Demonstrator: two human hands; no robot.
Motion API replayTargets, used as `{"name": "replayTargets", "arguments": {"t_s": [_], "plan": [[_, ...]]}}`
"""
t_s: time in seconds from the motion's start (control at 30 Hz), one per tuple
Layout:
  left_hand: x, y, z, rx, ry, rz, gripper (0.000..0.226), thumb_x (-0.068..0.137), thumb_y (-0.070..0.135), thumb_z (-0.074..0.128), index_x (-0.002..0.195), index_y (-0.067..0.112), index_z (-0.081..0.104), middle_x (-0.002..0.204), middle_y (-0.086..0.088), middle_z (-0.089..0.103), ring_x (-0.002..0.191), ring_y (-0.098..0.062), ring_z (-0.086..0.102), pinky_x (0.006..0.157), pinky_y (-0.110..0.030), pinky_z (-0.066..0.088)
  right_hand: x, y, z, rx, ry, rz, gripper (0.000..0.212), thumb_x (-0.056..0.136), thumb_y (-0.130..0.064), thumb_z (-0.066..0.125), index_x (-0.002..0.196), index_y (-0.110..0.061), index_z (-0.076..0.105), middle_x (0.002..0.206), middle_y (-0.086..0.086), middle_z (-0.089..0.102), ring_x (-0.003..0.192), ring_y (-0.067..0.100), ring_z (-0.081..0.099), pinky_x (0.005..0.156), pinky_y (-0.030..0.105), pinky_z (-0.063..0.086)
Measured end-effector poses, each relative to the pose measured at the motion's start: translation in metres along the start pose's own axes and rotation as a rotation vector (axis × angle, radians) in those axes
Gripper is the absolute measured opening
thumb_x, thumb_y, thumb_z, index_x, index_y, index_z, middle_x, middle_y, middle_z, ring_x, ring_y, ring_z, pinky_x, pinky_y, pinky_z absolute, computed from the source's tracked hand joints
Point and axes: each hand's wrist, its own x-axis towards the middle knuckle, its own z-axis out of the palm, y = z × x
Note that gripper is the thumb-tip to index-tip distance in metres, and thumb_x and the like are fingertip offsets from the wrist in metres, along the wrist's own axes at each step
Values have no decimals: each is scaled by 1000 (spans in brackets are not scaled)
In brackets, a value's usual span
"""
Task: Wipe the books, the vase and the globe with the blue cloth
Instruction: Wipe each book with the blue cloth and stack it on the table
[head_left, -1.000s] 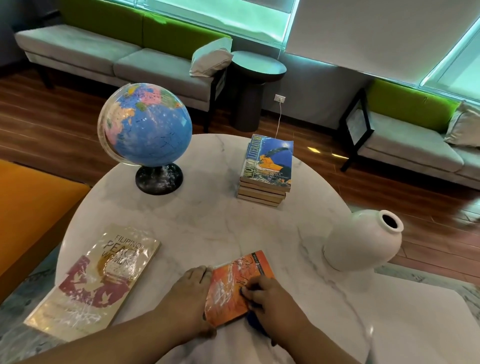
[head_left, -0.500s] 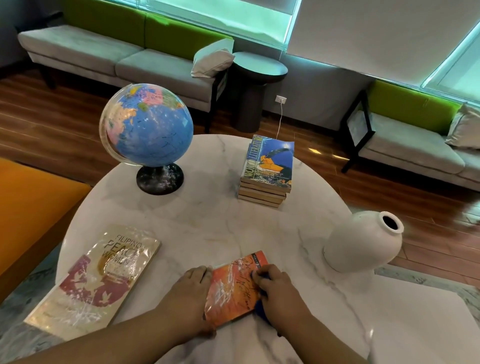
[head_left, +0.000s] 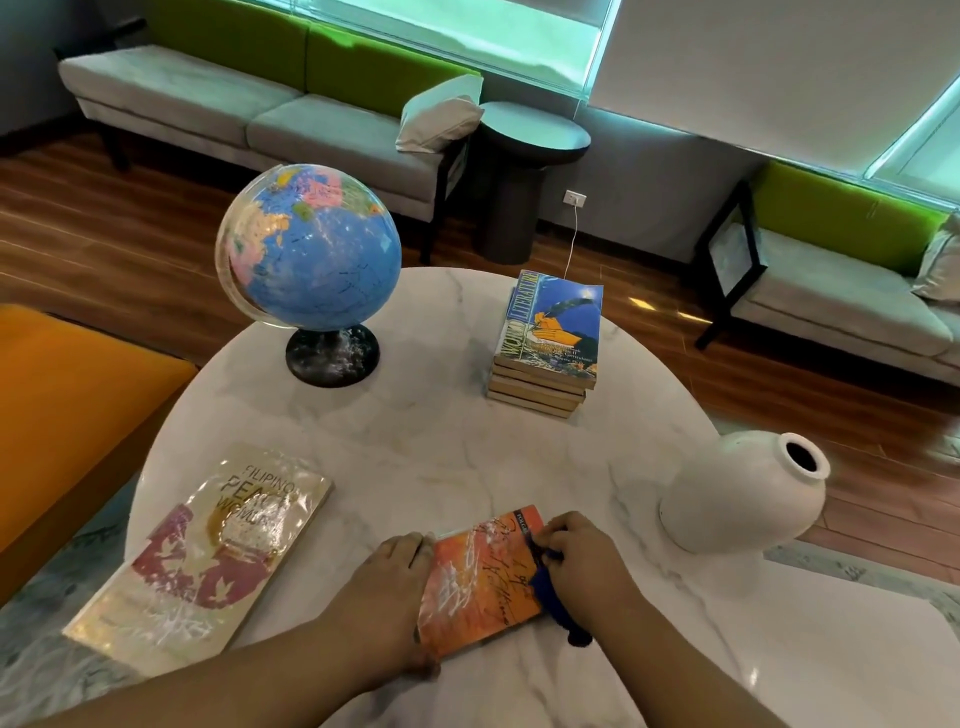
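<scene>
An orange book lies flat at the near edge of the round marble table. My left hand rests on its left edge with straight fingers. My right hand grips the blue cloth and presses it on the book's right side; most of the cloth is hidden under the hand. A cream book lies to the left. Several stacked books stand at the far right, a blue globe at the far left, and a white vase at the right edge.
An orange seat stands beside the table's left side. Grey and green sofas and a dark round side table line the far wall across the wooden floor.
My right hand with the cloth has slid up the right side of the orange book, toward its far end. My left hand stays on the left edge.
</scene>
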Motion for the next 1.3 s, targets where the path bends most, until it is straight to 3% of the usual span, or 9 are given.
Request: {"name": "replayTargets", "arguments": {"t_s": [0.33, 0.47, 0.53, 0.67, 0.8, 0.9, 1.1, 1.23, 1.3], "plan": [[2, -4, 3, 0, 16, 3, 124, 61, 64, 72, 152, 10, 8, 154, -4, 15, 142, -21, 15, 119, -26, 11, 14, -7, -3, -105, 2, -19, 7, 93, -9, 55, 100, -9, 57, 86, 2, 56, 65, 7, 50, 47, 12, 35], [2, -5, 4, -1, 12, -1, 124, 60, 65, 72, 152, 11, 10, 154, -4, 17, 141, -21, 17, 118, -27, 13, 6, -8, 0, -382, -210, -314, 27, 92, -11, 54, 117, -18, 62, 119, 0, 49, 98, 13, 50, 80, 18, 38], [1, -4, 3, -1, 14, 0, 123, 61, 65, 73, 152, 11, 10, 154, -4, 16, 141, -21, 16, 117, -26, 13, 9, -6, -2, -366, -249, -375, 25, 92, -9, 55, 114, -15, 66, 117, 1, 52, 94, 7, 45, 75, 9, 34], [2, -4, 1, 17, 21, -3, 123, 61, 65, 73, 152, 11, 10, 154, -4, 18, 140, -21, 18, 117, -26, 13, 13, -14, 0, -327, -40, -243, 5, 95, -17, 56, 95, -12, 57, 76, 3, 55, 60, 12, 50, 44, 14, 34], [0, -4, 1, 14, 13, -6, 124, 61, 65, 73, 152, 12, 9, 155, -3, 15, 141, -21, 16, 117, -26, 11, 6, -13, 9, -296, -176, -275, 9, 94, -19, 58, 101, -12, 58, 89, -4, 59, 74, 9, 57, 59, 15, 43], [1, -3, 0, 8, 15, -6, 123, 62, 64, 74, 152, 11, 10, 155, -4, 16, 141, -21, 16, 117, -26, 11, 13, -17, 3, -150, -116, -117, 13, 92, -15, 61, 99, -4, 59, 81, -4, 57, 71, 13, 56, 48, 11, 37], [1, -2, 0, 27, 24, 3, 121, 60, 65, 73, 151, 13, 13, 152, -2, 20, 139, -20, 20, 117, -25, 13, 6, -21, 15, -164, -237, -158, 12, 94, -16, 57, 92, -27, 53, 95, -2, 57, 80, 10, 56, 59, 13, 38], [1, -2, -1, 41, 19, 5, 122, 59, 66, 72, 151, 12, 13, 152, -2, 20, 139, -20, 19, 118, -25, 11, 15, -25, 10, -41, -94, -61, 1, 92, -11, 58, 92, -11, 58, 83, 4, 60, 70, 16, 56, 60, 27, 41], [1, -2, -2, 38, 17, -1, 123, 59, 65, 73, 152, 12, 12, 152, -2, 19, 139, -20, 19, 117, -25, 11, 13, -28, 18, -112, -93, -119, 7, 94, -16, 55, 99, -12, 58, 93, 5, 57, 72, 13, 54, 60, 20, 41]]}}
